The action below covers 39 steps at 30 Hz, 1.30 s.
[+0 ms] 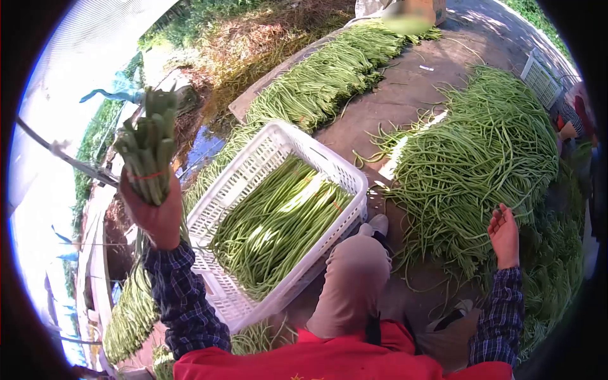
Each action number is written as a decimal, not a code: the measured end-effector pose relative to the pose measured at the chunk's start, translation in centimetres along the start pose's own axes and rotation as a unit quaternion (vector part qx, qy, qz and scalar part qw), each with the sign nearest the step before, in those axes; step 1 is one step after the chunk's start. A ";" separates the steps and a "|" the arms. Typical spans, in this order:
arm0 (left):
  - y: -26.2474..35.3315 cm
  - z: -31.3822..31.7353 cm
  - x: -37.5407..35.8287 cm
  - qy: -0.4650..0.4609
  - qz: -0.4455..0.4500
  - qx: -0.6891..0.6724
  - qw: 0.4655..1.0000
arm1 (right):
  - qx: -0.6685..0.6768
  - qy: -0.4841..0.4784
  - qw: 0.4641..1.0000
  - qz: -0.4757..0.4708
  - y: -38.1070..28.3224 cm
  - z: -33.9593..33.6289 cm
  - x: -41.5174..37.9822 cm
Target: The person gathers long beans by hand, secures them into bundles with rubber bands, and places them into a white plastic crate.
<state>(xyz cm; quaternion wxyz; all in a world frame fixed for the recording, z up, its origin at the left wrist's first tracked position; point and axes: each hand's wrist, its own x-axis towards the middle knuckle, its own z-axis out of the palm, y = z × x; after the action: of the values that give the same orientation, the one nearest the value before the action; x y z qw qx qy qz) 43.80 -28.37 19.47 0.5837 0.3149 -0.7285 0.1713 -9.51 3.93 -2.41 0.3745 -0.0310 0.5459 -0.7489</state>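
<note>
My left hand [152, 212] is raised at the left, wrapped round a bundle of long green beans [147, 142] tied with a red band. Right of that hand and lower, a white plastic crate [228, 288] holds many long beans [278, 221] laid lengthwise. My right hand [503, 233] is held palm up at the right with its fingers apart and nothing in it. It is over the lower right edge of a big loose heap of long beans [475, 164].
A long row of beans [323, 79] lies beyond the crate. Another white crate [539, 79] stands at the far right, near a person's arm [570, 126]. A cardboard box [430, 9] is at the top. More beans [133, 316] lie at lower left.
</note>
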 end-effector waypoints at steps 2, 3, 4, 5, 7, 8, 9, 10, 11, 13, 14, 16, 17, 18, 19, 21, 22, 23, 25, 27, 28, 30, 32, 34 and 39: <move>-4.0 4.0 -6.3 -0.182 0.043 0.132 0.974 | -0.002 0.009 1.000 0.019 0.0 -1.6 0.0; -5.6 5.9 -10.1 -0.285 0.004 0.143 0.948 | -0.005 0.029 0.999 0.022 -0.1 -2.0 -0.4; -6.3 7.8 -14.0 -0.367 -0.037 0.112 0.923 | -0.006 0.047 0.999 0.025 -0.1 -2.3 -0.7; -6.5 9.8 -18.3 -0.458 -0.146 0.108 0.870 | -0.013 0.051 0.998 0.024 0.0 -2.9 -1.1; -7.8 13.7 -29.0 -0.600 -0.370 0.085 0.704 | -0.028 0.059 0.998 0.023 -0.3 -4.1 -1.9; -6.6 14.9 -32.9 -0.520 -0.206 0.148 0.816 | -0.029 0.067 0.997 0.017 -0.2 -4.4 -2.0; -5.4 16.6 -32.3 -0.499 -0.242 0.176 0.813 | -0.038 0.061 0.997 0.010 -0.4 -4.7 -1.7; -4.5 17.3 -31.6 -0.487 -0.277 0.204 0.803 | -0.035 0.077 0.996 0.006 -0.5 -5.3 -1.9; -5.0 17.3 -32.6 -0.474 -0.262 0.201 0.816 | -0.034 0.095 0.995 0.013 -0.4 -5.7 -2.3; -5.4 16.4 -31.6 -0.509 -0.280 0.154 0.799 | -0.045 0.104 0.993 0.025 0.3 -5.5 -2.3; -5.7 16.3 -31.5 -0.508 -0.285 0.131 0.802 | -0.046 0.113 0.992 0.023 0.7 -5.4 -2.1; -5.4 16.6 -29.6 -0.555 -0.311 0.146 0.758 | -0.046 0.107 0.993 0.036 1.5 -5.7 -1.6; -5.5 17.0 -28.7 -0.595 -0.338 0.162 0.711 | -0.045 0.097 0.993 0.047 1.7 -5.8 -1.5; -6.2 17.8 -28.1 -0.638 -0.376 0.165 0.651 | -0.047 0.097 0.993 0.049 1.7 -5.3 -1.3; -6.9 18.4 -27.3 -0.663 -0.388 0.141 0.624 | -0.047 0.091 0.994 0.049 1.8 -4.5 -1.1; -6.7 19.0 -25.3 -0.695 -0.367 0.148 0.600 | -0.044 0.084 0.994 0.050 2.2 -3.7 -0.5; -6.6 19.5 -25.2 -0.695 -0.367 0.149 0.600 | -0.051 0.075 0.995 0.053 2.5 -3.6 -0.2; -6.5 20.0 -25.1 -0.706 -0.323 0.163 0.608 | -0.058 0.065 0.995 0.055 2.7 -3.6 0.1; -7.6 21.0 -27.7 -0.692 -0.294 0.166 0.638 | -0.068 0.062 0.994 0.060 3.2 -3.2 0.4; -7.7 21.0 -27.8 -0.678 -0.302 0.147 0.654 | -0.079 0.059 0.993 0.067 3.4 -2.9 0.5; -7.8 21.1 -27.9 -0.664 -0.311 0.127 0.668 | -0.078 0.065 0.992 0.068 3.5 -2.9 0.6; -7.1 20.7 -26.5 -0.650 -0.289 0.112 0.694 | -0.080 0.074 0.991 0.072 3.6 -2.5 0.8; -7.7 20.6 -26.6 -0.590 -0.278 0.074 0.754 | -0.087 0.086 0.990 0.075 3.9 -2.2 0.5; -8.0 22.0 -26.3 -0.635 -0.267 0.085 0.720 | -0.089 0.080 0.989 0.088 4.2 -2.7 0.9; -8.5 23.5 -33.3 -0.545 -0.266 0.065 0.793 | -0.078 0.060 0.989 0.108 5.3 -2.6 1.4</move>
<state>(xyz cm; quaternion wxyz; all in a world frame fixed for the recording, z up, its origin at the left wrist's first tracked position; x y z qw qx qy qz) 35.98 -40.55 -19.53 0.0911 0.5748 -0.8004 -0.1439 -8.92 4.48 -8.45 0.4158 0.0441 0.6244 -0.6598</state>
